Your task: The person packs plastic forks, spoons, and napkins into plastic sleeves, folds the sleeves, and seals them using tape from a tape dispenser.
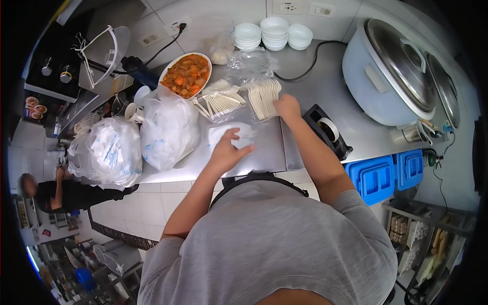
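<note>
On a steel counter, a thin white plastic bag is pinched by the left hand. A fanned row of white plastic spoons is touched by the right hand, fingers curled. Spoons and forks lie unpacked; nothing appears bagged yet.

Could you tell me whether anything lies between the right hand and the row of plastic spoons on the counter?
Nothing visible does. The right hand is already at the near end of the spoons, and the tape dispenser sits off to its right.
</note>
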{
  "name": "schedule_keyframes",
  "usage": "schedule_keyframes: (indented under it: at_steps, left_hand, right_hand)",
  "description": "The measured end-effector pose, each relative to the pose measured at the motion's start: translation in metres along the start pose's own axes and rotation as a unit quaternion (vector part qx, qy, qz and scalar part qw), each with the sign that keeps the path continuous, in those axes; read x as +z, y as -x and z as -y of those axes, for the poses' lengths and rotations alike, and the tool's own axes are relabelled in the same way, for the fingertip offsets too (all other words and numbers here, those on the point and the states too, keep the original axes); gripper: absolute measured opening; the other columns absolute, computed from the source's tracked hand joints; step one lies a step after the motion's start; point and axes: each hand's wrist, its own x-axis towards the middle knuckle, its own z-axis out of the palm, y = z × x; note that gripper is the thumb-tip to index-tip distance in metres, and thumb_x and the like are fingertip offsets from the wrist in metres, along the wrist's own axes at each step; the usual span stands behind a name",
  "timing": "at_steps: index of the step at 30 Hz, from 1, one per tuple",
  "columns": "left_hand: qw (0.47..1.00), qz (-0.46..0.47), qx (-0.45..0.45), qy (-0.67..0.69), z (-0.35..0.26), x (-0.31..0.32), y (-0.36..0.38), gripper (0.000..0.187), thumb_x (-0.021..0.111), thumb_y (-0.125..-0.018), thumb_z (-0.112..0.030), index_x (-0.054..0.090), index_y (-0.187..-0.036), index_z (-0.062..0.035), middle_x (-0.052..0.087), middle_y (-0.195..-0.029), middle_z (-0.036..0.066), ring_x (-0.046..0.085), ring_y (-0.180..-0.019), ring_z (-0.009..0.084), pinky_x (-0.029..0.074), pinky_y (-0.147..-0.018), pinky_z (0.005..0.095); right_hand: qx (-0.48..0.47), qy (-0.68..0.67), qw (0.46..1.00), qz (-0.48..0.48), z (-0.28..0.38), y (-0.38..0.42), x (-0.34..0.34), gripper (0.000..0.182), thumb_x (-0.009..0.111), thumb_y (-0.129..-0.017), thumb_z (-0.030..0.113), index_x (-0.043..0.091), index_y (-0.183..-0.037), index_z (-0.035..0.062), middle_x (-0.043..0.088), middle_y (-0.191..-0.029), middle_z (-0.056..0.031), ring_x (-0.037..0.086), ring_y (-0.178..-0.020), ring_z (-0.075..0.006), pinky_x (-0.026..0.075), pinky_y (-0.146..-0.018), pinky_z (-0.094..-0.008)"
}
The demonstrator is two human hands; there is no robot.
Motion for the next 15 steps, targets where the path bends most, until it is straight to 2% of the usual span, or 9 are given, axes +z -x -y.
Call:
schedule_keyframes:
  at_steps: [1,3,5,8,11,14,15]
  left_hand:
    - [1.000,-0.018,0.001,-0.017,0.001,-0.008,-0.010,0.048,0.072,-0.081,-0.034,0.061,-0.114,-0.0015,0.066,-0.094,0.013,0.063,-0.075,0.0197,0.050,-0.074,0.0336]
    - [0.998,-0.056,-0.018,-0.004,0.049,-0.026,-0.062,0.042,0.068,-0.083,-0.033,0.063,-0.114,-0.0045,0.068,-0.097,0.012,0.065,-0.079,0.0244,0.050,-0.075,0.0354]
    - [0.991,-0.087,-0.079,-0.067,0.065,-0.052,-0.106,0.033,0.062,-0.086,-0.025,0.065,-0.113,-0.0074,0.068,-0.101,0.012,0.066,-0.083,0.0307,0.051,-0.078,0.0380]
    - [0.968,-0.064,-0.025,-0.240,0.096,-0.059,-0.157,0.030,0.053,-0.087,-0.013,0.063,-0.115,-0.0088,0.063,-0.116,0.013,0.063,-0.097,0.0323,0.050,-0.085,0.0394]
    - [0.900,-0.143,0.190,-0.365,0.101,-0.050,-0.183,0.031,0.055,-0.084,-0.010,0.063,-0.114,-0.0101,0.057,-0.124,0.015,0.060,-0.104,0.0340,0.051,-0.084,0.0435]
    - [0.881,-0.033,0.095,-0.463,0.081,-0.056,-0.203,0.029,0.055,-0.083,-0.010,0.064,-0.110,-0.0086,0.056,-0.123,0.014,0.056,-0.110,0.0312,0.048,-0.091,0.0426]
    - [0.874,-0.026,0.122,-0.469,0.079,-0.058,-0.208,0.028,0.055,-0.083,-0.010,0.064,-0.109,-0.0074,0.056,-0.122,0.013,0.057,-0.110,0.0311,0.048,-0.090,0.0423]
  right_hand:
    - [0.002,0.004,1.000,0.005,0.001,-0.005,0.003,0.026,0.061,-0.081,0.021,0.066,-0.095,0.0000,0.067,-0.093,-0.0224,0.063,-0.094,-0.0380,0.050,-0.082,-0.0440]
    - [0.009,0.013,1.000,0.013,0.001,-0.015,0.011,0.026,0.058,-0.081,0.018,0.067,-0.096,-0.0003,0.067,-0.094,-0.0232,0.063,-0.095,-0.0381,0.051,-0.083,-0.0441]
    - [0.000,0.004,1.000,-0.012,0.002,-0.015,0.010,0.025,0.056,-0.080,0.016,0.066,-0.096,-0.0009,0.067,-0.093,-0.0230,0.063,-0.093,-0.0387,0.051,-0.081,-0.0454]
    - [-0.014,0.011,0.998,-0.057,0.006,-0.013,0.000,0.024,0.054,-0.078,0.015,0.066,-0.093,0.0001,0.066,-0.092,-0.0229,0.064,-0.090,-0.0395,0.051,-0.080,-0.0466]
    - [-0.052,0.016,0.995,-0.085,0.007,-0.008,-0.011,0.019,0.054,-0.076,0.014,0.064,-0.087,0.0014,0.066,-0.087,-0.0222,0.064,-0.085,-0.0404,0.050,-0.078,-0.0475]
    - [-0.075,-0.028,0.995,-0.061,0.014,0.019,-0.034,0.015,0.057,-0.075,0.013,0.062,-0.083,0.0020,0.066,-0.081,-0.0208,0.064,-0.079,-0.0408,0.051,-0.073,-0.0466]
    - [-0.078,-0.050,0.995,-0.046,0.017,0.031,-0.047,0.014,0.058,-0.074,0.013,0.061,-0.082,0.0021,0.066,-0.078,-0.0202,0.064,-0.076,-0.0407,0.051,-0.071,-0.0459]
